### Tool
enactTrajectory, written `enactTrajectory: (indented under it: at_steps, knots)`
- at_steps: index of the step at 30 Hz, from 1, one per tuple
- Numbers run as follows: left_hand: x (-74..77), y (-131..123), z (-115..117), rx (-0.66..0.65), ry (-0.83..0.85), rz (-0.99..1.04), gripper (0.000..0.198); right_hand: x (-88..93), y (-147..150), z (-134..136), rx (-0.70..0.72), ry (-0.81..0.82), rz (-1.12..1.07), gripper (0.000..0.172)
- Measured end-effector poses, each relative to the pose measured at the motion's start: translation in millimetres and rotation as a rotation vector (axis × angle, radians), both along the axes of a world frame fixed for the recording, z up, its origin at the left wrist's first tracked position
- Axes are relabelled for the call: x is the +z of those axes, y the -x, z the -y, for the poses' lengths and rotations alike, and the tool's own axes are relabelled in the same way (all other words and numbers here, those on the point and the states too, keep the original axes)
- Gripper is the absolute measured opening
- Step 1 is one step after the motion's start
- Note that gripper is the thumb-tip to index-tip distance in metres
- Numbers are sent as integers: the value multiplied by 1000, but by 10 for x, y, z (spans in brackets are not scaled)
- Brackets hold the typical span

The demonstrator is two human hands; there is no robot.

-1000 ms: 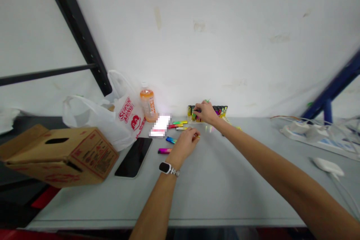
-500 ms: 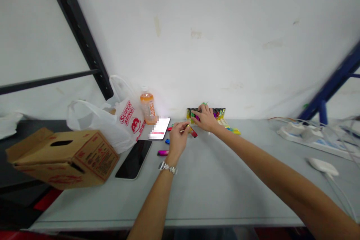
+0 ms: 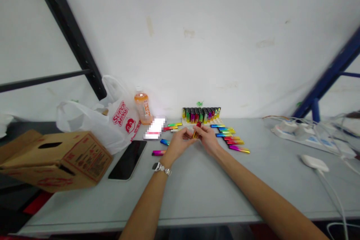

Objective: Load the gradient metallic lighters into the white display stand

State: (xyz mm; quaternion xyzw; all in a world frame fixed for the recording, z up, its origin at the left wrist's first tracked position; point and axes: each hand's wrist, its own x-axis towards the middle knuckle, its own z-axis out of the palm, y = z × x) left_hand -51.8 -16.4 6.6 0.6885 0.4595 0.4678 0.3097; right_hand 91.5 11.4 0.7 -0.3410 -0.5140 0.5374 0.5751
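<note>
My left hand (image 3: 179,143), with a metal-banded watch (image 3: 162,167) at its wrist, meets my right hand (image 3: 208,139) over the table. Between their fingertips is a red and gold lighter (image 3: 198,124), its red end pointing up and away. Both hands are closed on it, and the fingers partly cover it. Just behind them, rows of upright lighters (image 3: 200,115) stand on a pale holder against the wall. Loose lighters lie to either side: several to the right, among them a pink and gold lighter (image 3: 239,149), and several to the left, including a magenta lighter (image 3: 159,153).
On the left are a cardboard box (image 3: 87,157), a white plastic bag (image 3: 109,127), an orange drink bottle (image 3: 143,107), a dark phone (image 3: 128,160) and a bright-screened phone (image 3: 156,127). Rightward sit a power strip (image 3: 312,140) with cables and a white charger (image 3: 314,162) on the grey table (image 3: 205,195).
My right hand has come back from the upright lighters to join my left hand at the red and gold lighter. The lighter now points more upright, and the view has shifted slightly right.
</note>
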Motion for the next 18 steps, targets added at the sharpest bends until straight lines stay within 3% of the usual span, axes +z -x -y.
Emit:
enactTrajectory:
  at_steps: [5,9,13,18]
  knots:
    - [107,-21,96,56,-61,-201,25,10,6,124,-116,-117,74,40]
    - [145,-7,77,167,-123,-160,28,2,-15,142,-7,89,24,46]
    - [108,-4,48,154,-131,-187,32,-17,-48,103,85,338,-22,60]
    - [101,-23,57,124,-117,-228,39,-48,-22,92,-19,287,35,49]
